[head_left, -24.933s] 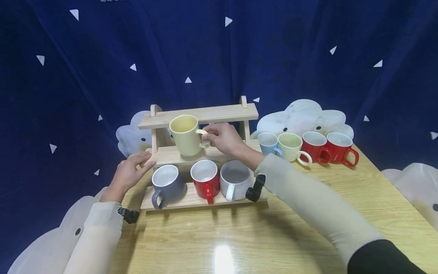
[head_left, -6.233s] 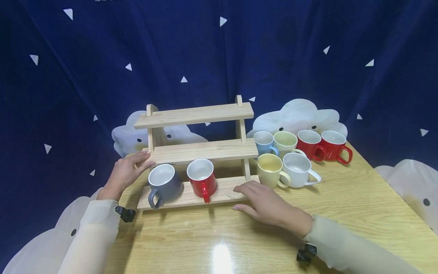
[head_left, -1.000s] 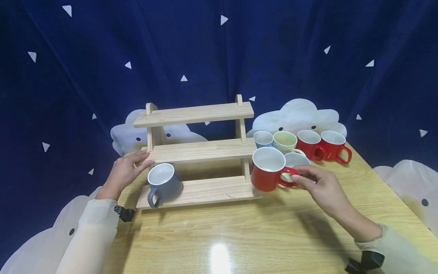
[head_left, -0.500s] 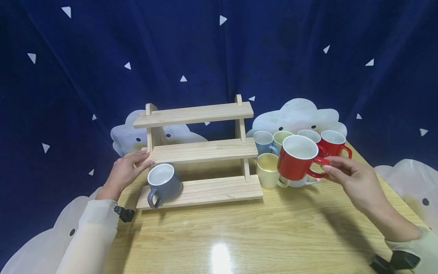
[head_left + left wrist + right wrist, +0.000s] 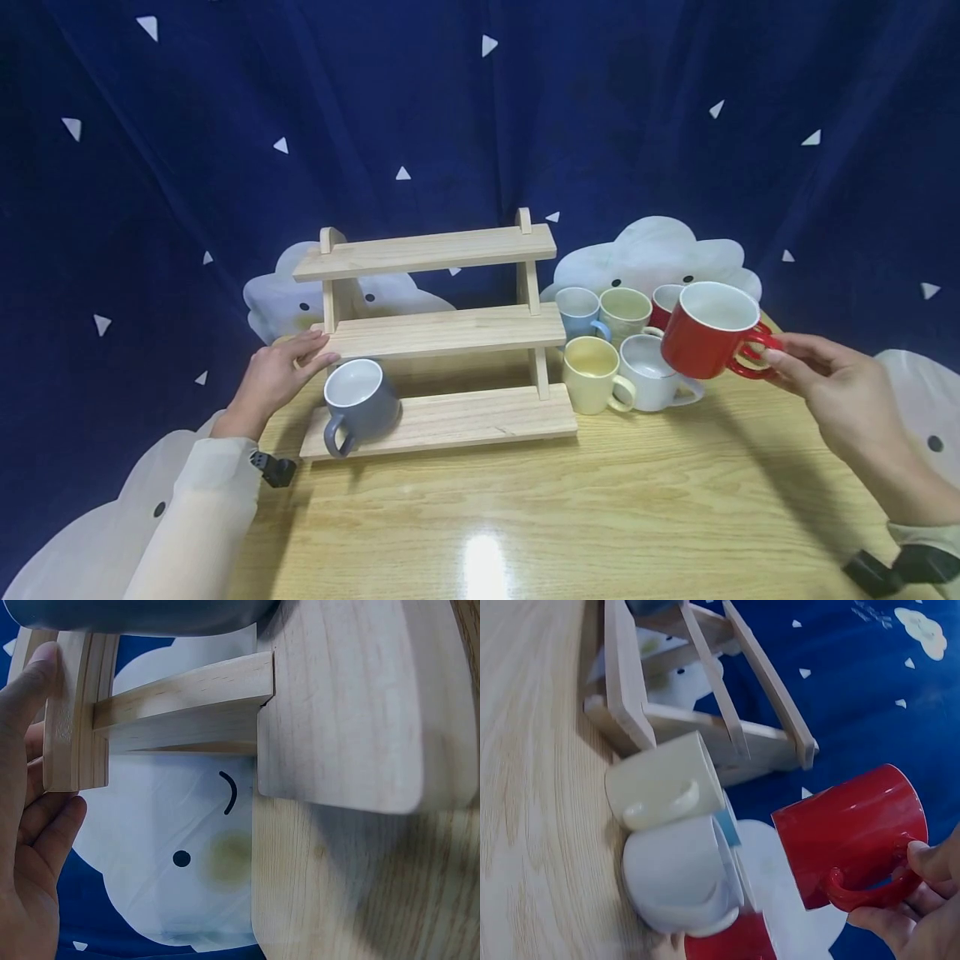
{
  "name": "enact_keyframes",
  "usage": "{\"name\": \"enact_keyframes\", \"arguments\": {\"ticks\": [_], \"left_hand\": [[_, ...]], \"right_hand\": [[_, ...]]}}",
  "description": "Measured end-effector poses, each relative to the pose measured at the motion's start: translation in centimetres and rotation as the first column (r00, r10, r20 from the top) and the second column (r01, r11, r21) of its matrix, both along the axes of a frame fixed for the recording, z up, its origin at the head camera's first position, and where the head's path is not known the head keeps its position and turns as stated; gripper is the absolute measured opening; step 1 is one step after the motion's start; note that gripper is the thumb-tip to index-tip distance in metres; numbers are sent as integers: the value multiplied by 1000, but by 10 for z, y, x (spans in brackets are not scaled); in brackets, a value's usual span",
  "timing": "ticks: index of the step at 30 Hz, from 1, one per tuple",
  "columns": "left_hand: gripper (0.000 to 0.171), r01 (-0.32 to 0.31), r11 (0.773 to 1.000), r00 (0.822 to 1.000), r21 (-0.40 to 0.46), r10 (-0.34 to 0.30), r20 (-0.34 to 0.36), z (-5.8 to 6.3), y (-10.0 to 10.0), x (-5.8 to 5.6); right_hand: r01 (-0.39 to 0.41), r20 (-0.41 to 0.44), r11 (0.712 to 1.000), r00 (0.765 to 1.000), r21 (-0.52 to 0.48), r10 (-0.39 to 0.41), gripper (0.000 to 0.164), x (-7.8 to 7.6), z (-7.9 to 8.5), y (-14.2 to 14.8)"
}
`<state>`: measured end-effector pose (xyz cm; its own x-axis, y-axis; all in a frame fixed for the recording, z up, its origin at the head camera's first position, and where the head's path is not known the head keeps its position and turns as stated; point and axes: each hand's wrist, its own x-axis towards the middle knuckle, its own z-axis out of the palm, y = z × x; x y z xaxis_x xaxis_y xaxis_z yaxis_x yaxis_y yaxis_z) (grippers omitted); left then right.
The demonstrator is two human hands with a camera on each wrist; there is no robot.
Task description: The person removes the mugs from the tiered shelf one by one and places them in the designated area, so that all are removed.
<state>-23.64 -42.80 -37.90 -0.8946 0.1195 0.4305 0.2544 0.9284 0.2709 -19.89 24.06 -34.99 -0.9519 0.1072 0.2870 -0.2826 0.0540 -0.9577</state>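
Note:
Pinched by its handle, a red mug (image 5: 701,337) with a white inside hangs in the air at the right, over the row of mugs. My right hand (image 5: 840,400) holds it with thumb and fingers, as the right wrist view also shows. My left hand (image 5: 270,379) grips the left end of the middle board of a three-tier wooden rack (image 5: 442,329). In the left wrist view the thumb (image 5: 41,667) lies on one face of that board and the fingers on the other. A dark grey mug (image 5: 367,408) stands on the bottom tier, its handle toward me.
Right of the rack, a yellow mug (image 5: 588,387) and a white mug (image 5: 645,392) stand in front. Behind them are a blue mug (image 5: 576,310), a pale green mug (image 5: 624,315) and another red mug (image 5: 663,308). A blue curtain (image 5: 450,100) hangs behind the table.
The red mug left the bottom tier in my right hand and has moved right, past the yellow and white mugs. The yellow mug left the rack earlier. My left hand keeps its place.

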Motion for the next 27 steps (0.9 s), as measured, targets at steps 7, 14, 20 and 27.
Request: {"name": "enact_keyframes", "arguments": {"ticks": [7, 14, 20, 27], "left_hand": [[55, 4, 1000, 1000, -5, -4, 1, 1, 0, 0], [56, -5, 1000, 1000, -14, 5, 14, 0, 0, 1], [57, -14, 1000, 1000, -17, 14, 20, 0, 0, 2], [57, -14, 1000, 1000, -17, 14, 17, 1, 1, 2]], "right_hand": [[44, 43, 998, 998, -50, -42, 21, -5, -8, 18], [141, 62, 980, 987, 142, -151, 24, -9, -20, 29], [166, 91, 971, 979, 174, -184, 28, -15, -38, 36], [135, 108, 965, 981, 223, -162, 27, -19, -54, 42]]}}
